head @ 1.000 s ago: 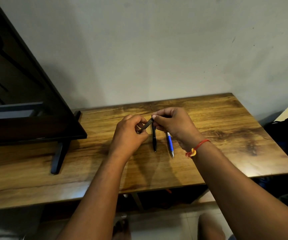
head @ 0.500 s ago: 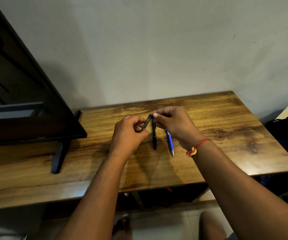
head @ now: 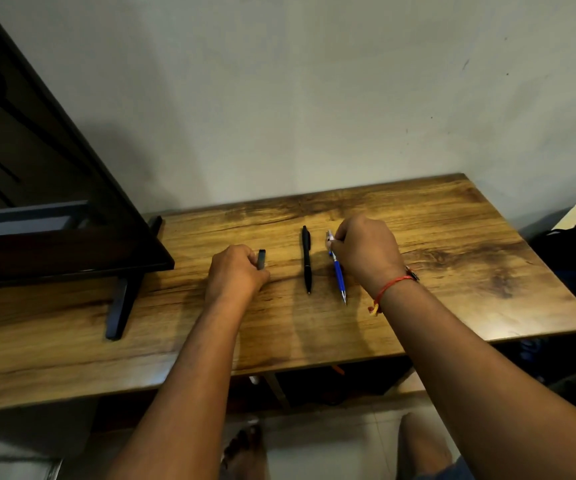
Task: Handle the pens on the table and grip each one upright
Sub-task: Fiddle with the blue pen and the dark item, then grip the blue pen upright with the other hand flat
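Our left hand (head: 236, 271) held a dark pen (head: 261, 259) about upright, our right hand (head: 366, 251) pinched the flat-lying blue pen (head: 338, 271), and we judged the black pen (head: 307, 261) left to do.

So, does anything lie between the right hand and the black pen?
Yes: the blue pen, which the right hand holds at its far end, lies on the table between that hand and the black pen.

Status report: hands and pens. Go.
Left hand grips dark pen. Right hand pinches blue pen at its top end. Black pen lies free on table between them. Nothing blocking.
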